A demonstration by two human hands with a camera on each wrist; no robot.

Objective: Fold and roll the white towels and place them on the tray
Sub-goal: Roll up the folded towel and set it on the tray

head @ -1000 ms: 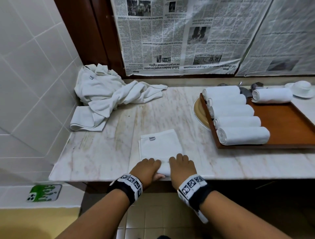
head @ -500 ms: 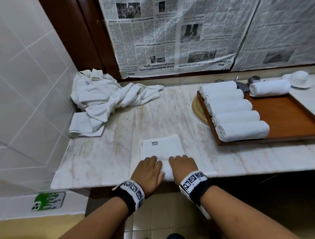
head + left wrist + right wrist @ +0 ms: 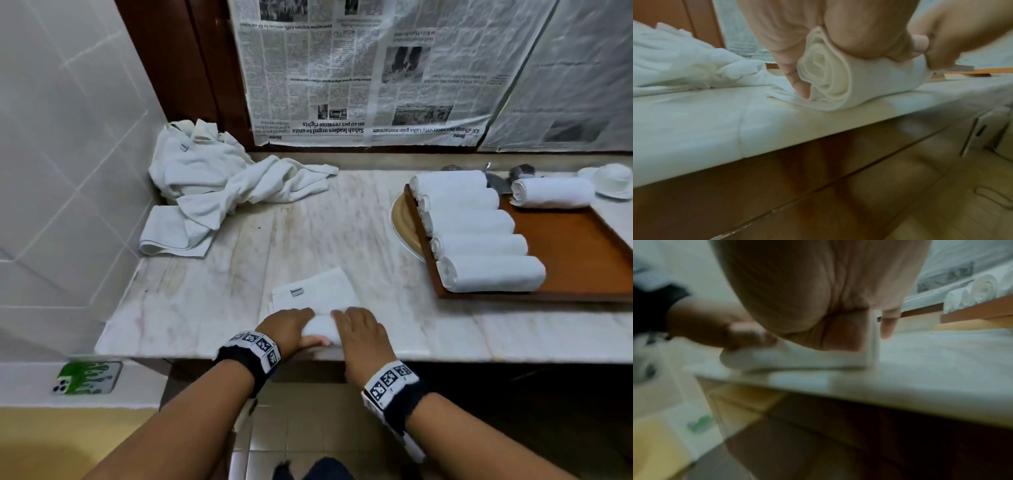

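Observation:
A folded white towel (image 3: 317, 291) lies at the counter's near edge, its near end wound into a roll (image 3: 320, 330). My left hand (image 3: 291, 325) curls over the roll's left end with the thumb on the near side. My right hand (image 3: 359, 329) covers the right end, fingers bent over the far side. The left wrist view shows the roll's spiral end (image 3: 824, 81) under my fingers (image 3: 795, 78). The blurred right wrist view shows my palm on the roll (image 3: 797, 358). The wooden tray (image 3: 589, 246) at the right holds several rolled towels (image 3: 493, 274).
A heap of loose white towels (image 3: 219, 178) lies in the back left corner against the tiled wall. A tan plate (image 3: 404, 222) sits under the tray's left edge, and a white cup and saucer (image 3: 613, 178) stand at the back right. A green phone (image 3: 89, 377) lies on a ledge below left.
Both hands have moved away from me along the towel. The roll under them is thicker and the flat part beyond them is shorter.

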